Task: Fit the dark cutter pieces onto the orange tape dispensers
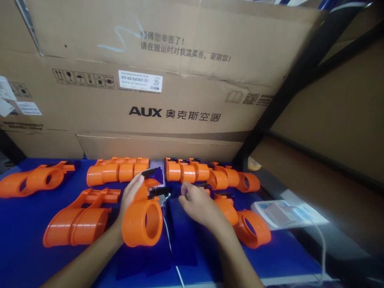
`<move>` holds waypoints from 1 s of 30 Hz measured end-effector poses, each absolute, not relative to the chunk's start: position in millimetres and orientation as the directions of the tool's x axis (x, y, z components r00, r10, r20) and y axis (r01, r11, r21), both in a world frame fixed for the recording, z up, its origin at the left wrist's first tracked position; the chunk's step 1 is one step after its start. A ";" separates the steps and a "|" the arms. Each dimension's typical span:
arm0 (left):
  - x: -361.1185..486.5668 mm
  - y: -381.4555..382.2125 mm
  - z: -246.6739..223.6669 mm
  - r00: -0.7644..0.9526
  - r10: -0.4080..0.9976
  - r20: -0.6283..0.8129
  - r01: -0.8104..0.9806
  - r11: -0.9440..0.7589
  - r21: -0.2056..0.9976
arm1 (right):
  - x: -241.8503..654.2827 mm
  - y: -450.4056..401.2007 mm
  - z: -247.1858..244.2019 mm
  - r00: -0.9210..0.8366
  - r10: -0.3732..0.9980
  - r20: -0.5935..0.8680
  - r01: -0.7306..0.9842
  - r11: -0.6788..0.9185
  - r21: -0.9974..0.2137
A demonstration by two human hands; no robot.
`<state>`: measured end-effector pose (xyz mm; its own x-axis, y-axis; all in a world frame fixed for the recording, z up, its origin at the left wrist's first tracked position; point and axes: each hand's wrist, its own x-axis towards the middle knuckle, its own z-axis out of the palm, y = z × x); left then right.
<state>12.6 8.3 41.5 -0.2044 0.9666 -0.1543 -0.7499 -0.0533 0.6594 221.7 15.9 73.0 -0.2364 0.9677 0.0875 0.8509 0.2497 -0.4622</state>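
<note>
My left hand (132,194) is closed round the stem of an orange plastic part (141,224). The part has a wide ring at its lower end and a dark blue-and-black piece (154,174) at its top. My right hand (196,202) is to the right of it, fingers curled together above a dark blue strip (183,228). What those fingers pinch, if anything, is hidden. Between the hands lie a small grey-and-black item (162,196) and a white cable (169,240). Behind the held part, a phone-like flat object (160,166) is partly covered.
More orange ringed parts stand in rows at the back (126,170), at left (78,224) and at right (252,228) on the blue table surface (24,248). A large cardboard sheet (186,136) forms the back wall. A white power strip or box (288,214) lies right, by a dark frame post (270,108).
</note>
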 end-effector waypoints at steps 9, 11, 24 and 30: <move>13.2 0.6 47.5 -0.164 0.985 -0.062 -0.609 -0.051 0.791 | 224.5 11.6 64.7 -0.277 0.961 -0.012 0.878 0.248 -0.410; 13.3 -1.2 48.7 -0.159 0.986 -0.057 -0.582 -0.047 0.812 | 224.5 11.8 62.5 -0.263 0.965 0.002 0.880 0.241 -0.409; 19.0 -12.7 64.4 -0.150 0.983 0.108 -0.408 -0.161 0.899 | 211.2 12.7 72.8 -0.272 0.933 0.236 0.770 0.358 -0.529; 17.3 -1.0 43.7 -0.126 0.984 0.122 -0.355 -0.160 0.921 | 196.9 1.8 73.3 -0.351 0.829 0.435 0.477 0.558 -0.679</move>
<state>17.3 -1.0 43.7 -0.1260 0.9844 0.1224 -0.3553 -0.1600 0.9210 196.9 1.8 73.3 -0.3511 0.8293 0.4348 0.4773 0.5580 -0.6789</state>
